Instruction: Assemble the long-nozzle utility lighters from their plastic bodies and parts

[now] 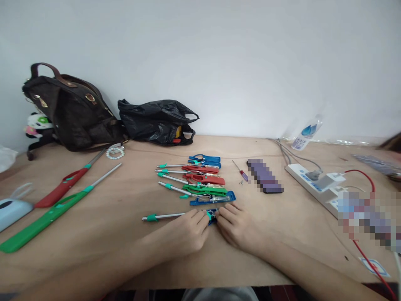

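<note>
My left hand (189, 232) and my right hand (236, 225) meet low over the table, fingers bent and closed around a partly opened blue stick lighter. Its metal tube (171, 216) with a teal collar sticks out to the left, past my left hand. Bits of its blue and teal body show between my fingertips; the rest is hidden. Just beyond lie several opened stick lighters in a column: a blue half shell (213, 198), a green one (205, 190), red ones (203, 179) and another blue one (205, 159), with tubes and thin wires exposed.
A screwdriver (243, 174) and a blurred phone (265, 175) lie right of the column. Farther right are a power strip (300, 177), cables and a bottle (307, 133). Whole red (62, 187) and green (46, 219) lighters, a backpack (78, 113) and a black bag (153, 119) occupy the left.
</note>
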`<state>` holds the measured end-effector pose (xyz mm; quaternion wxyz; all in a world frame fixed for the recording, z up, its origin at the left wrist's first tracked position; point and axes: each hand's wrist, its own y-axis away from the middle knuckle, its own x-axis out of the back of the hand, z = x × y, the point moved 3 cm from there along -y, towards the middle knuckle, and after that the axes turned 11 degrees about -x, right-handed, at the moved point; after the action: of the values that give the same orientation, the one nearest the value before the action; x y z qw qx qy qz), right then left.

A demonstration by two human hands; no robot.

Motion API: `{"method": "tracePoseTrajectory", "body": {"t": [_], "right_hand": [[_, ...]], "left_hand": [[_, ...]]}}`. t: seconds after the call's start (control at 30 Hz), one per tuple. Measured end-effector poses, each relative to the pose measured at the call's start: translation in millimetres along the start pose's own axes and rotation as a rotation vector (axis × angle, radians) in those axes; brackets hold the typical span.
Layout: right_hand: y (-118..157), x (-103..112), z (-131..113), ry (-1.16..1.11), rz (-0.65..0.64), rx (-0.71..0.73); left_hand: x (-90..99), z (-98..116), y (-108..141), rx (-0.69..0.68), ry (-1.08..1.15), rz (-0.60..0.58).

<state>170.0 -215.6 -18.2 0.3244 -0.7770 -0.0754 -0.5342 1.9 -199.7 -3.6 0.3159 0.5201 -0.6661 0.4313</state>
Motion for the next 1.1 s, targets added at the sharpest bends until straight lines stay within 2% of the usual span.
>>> {"method": "tracePoseTrajectory", "body": {"t": [0.17, 0.27, 0.33, 0.43, 0.53, 0.63, 0.7, 0.77, 0.83, 1.0, 1.1], "right_hand": [[-11.8, 9.6, 24.7, -0.608, -0.129, -0.371], [-11.9, 6.6, 33.0, -0.77, -0.134, -0.504], [-10.8, 5.0, 31.0, -0.711, -0.13, -0.484], [-9.5, 5.7, 21.4, -0.501, -0.105, -0.363], [-8.4, 6.5, 14.7, -0.385, -0.101, -0.291], [-7.8, 6.6, 14.1, -0.37, -0.115, -0.277], [-7.8, 7.3, 14.7, -0.364, -0.119, -0.271], [-8.0, 8.3, 14.5, -0.348, -0.125, -0.26], [-8.2, 9.0, 13.3, -0.323, -0.133, -0.244], [-7.4, 7.8, 8.8, -0.262, -0.109, -0.204], [-6.7, 6.1, 6.8, -0.23, -0.075, -0.187]], "left_hand": [[6.6, -0.2, -2.4, -0.023, -0.012, -0.012], [4.7, 0.2, -2.2, -0.021, 0.005, -0.014], [2.7, -1.4, -1.4, -0.015, 0.021, -0.021], [2.0, -12.6, 2.1, 0.059, 0.164, 0.01], [2.4, -32.2, 8.6, 0.206, 0.549, 0.099], [1.7, -51.7, 15.5, 0.417, 0.88, 0.213], [2.0, -60.8, 18.7, 0.529, 0.953, 0.266], [4.2, -66.4, 20.8, 0.583, 0.927, 0.287], [7.0, -68.7, 22.1, 0.564, 0.876, 0.249], [7.7, -66.8, 27.1, 0.381, 0.845, -0.005], [4.7, -66.9, 30.8, 0.334, 0.787, -0.079]]}}
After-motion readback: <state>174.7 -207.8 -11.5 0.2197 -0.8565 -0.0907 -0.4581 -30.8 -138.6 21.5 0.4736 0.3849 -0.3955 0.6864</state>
